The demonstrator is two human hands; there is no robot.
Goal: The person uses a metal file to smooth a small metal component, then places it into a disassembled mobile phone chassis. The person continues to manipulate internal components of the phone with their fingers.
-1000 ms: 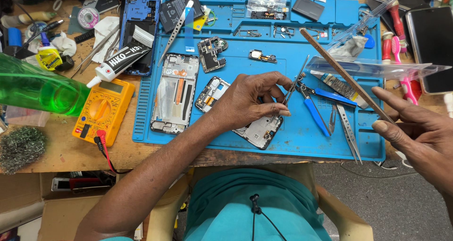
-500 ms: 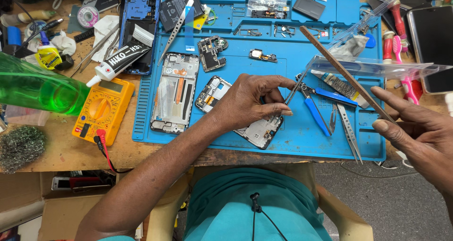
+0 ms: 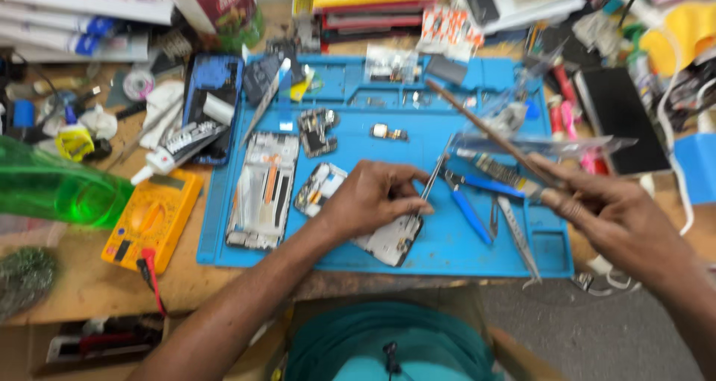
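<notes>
Left hand (image 3: 373, 196) pressed down on an opened phone chassis (image 3: 391, 239), fingers pinching metal tweezers (image 3: 435, 173) whose tips point away; the pressing likely keeps the chassis from sliding. Right hand (image 3: 619, 217) closed around a thin brown stick (image 3: 485, 127), angled over the blue repair mat (image 3: 447, 261). Wooden surface (image 3: 82, 284) cluttered: yellow multimeter (image 3: 153, 218), green bottle (image 3: 52, 191). Room beyond not visible.

A pale, rectangular opened phone body (image 3: 391, 241) lies flat and slightly askew on the blue mat's near edge. A thin brown wooden stick (image 3: 488, 132) slants diagonally above the mat.
</notes>
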